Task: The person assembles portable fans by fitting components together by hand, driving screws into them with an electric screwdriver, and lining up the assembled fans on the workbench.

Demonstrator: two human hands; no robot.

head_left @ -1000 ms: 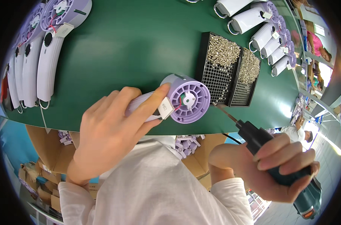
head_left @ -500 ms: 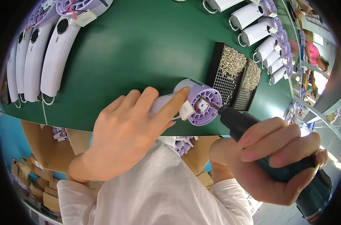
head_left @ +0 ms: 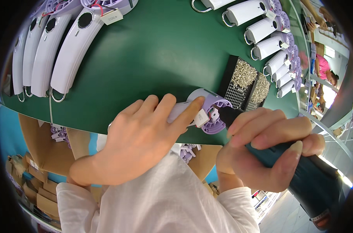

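My left hand point(head_left: 139, 143) is wrapped round the white handle of a handheld fan point(head_left: 203, 94), which lies near the front edge of the green table. Its round purple head is turned toward the right, showing ribs, a white motor hub and a red wire. A white connector tag point(head_left: 201, 118) hangs at the head beside my index finger. In my right hand point(head_left: 265, 147) is a dark electric screwdriver point(head_left: 312, 182). The tool's nose points into the purple head, and its bit is mostly hidden there.
A black screw tray point(head_left: 226, 79) with two compartments of small screws sits just beyond the fan. More white-and-purple fans stand at the far left point(head_left: 73, 54) and in a row at the right point(head_left: 262, 30). Cardboard boxes point(head_left: 40, 145) are below the table edge. People work in the right background.
The screwdriver has moved in closer, its long bit now sunk in the fan head. My left hand still holds the fan. The whole view has shifted slightly.
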